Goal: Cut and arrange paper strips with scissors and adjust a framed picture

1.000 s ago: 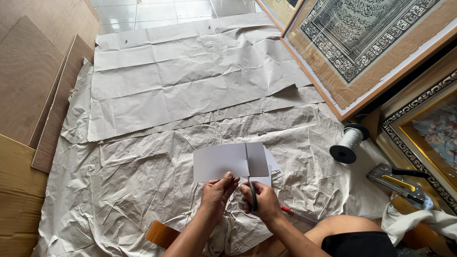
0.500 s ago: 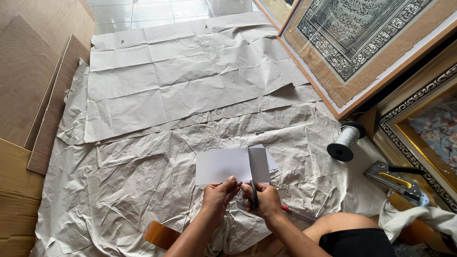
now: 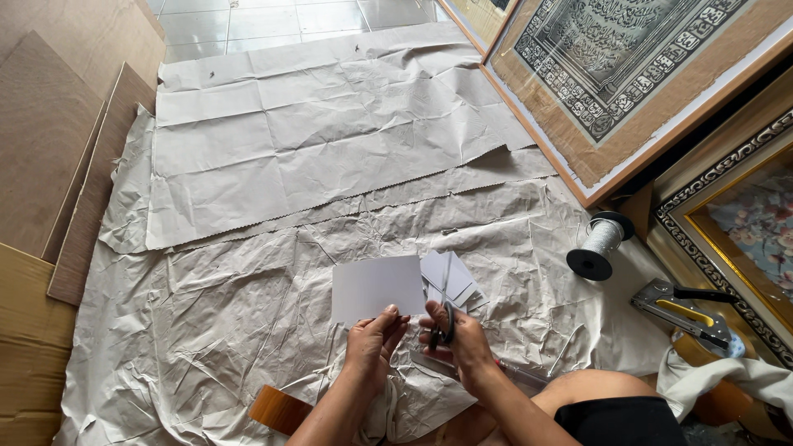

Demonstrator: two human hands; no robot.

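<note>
My left hand pinches the near edge of a white sheet of card, holding it up over the crumpled grey paper. My right hand grips a pair of scissors, blades pointing away from me along the card's right side. Several cut white card pieces lie just beyond the scissors on the paper.
Crumpled grey paper covers the floor, with a second creased sheet farther away. Brown boards lie at left. At right are framed artworks, a spool of wire, a staple gun. A wooden block sits near my knee.
The scissors have cut through the card; a strip on the right has come away and lies with the other cut pieces. My left hand holds the remaining card.
</note>
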